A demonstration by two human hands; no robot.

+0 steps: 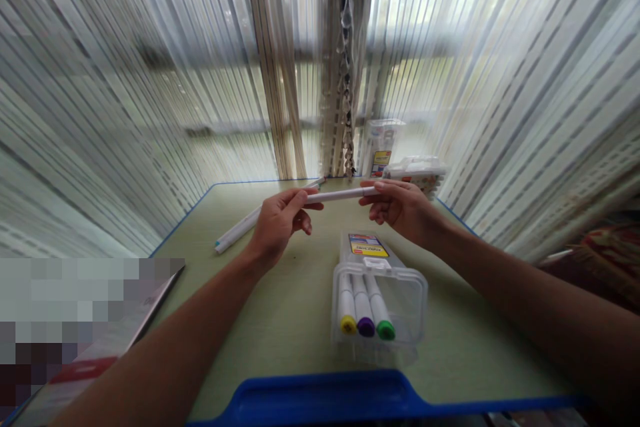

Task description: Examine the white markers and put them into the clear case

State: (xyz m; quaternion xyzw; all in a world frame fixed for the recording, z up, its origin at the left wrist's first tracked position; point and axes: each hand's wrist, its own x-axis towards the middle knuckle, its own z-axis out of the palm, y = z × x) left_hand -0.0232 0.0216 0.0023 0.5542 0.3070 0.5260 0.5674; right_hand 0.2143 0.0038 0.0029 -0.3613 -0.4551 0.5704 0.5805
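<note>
A white marker pen (336, 196) lies almost level between my two hands, above the far half of the table. My left hand (280, 220) pinches its left end, and my right hand (397, 207) pinches the right end; the fingers hide both tips. Behind my left hand, white markers (237, 233) rest on the table, one with a blue end. Nearer to me lies a clear plastic case (425, 300) with its lid open toward me. Inside it are a yellow-ended marker (347, 307), a purple-ended marker (363, 310) and a green-ended marker (383, 313).
The pale green table (280, 333) has a blue rim with a raised blue tray (320, 393) at the front. At the back right stand an upright clear case (383, 147) and another clear box (425, 170). Striped curtains (175, 47) surround the table. A flat, partly blurred item (150, 300) lies at left.
</note>
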